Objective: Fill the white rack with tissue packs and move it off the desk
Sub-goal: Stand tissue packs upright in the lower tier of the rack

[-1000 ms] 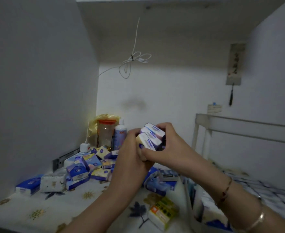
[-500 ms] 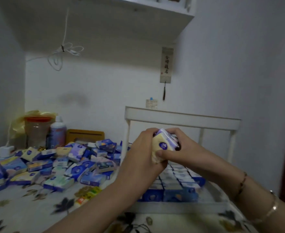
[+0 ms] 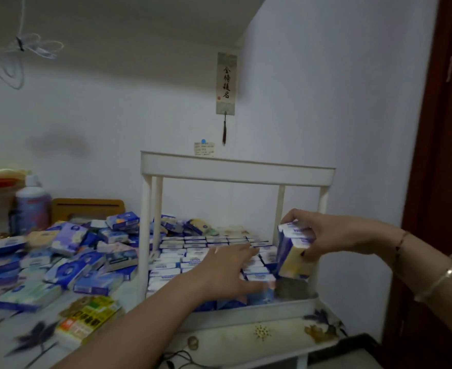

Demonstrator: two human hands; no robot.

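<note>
A: Hands were joined on one bundle half a second ago; now they are parted.

B: Left hand (image 3: 227, 272), lower center: fingers laid flat on the packed rows (image 3: 193, 251) in the white rack (image 3: 235, 171). Right hand (image 3: 323, 235), center right: clamped on the tissue bundle (image 3: 294, 251) at the rack's right edge.

A: Behind?

B: Loose packs (image 3: 67, 257) are heaped on the desk (image 3: 273, 334), left of frame. Scroll (image 3: 226, 83) is hung on the far wall.

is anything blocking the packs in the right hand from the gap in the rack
Nothing visible. The right hand holds the packs just above the bare corner of the rack. The left hand rests on the rows beside it.
</note>
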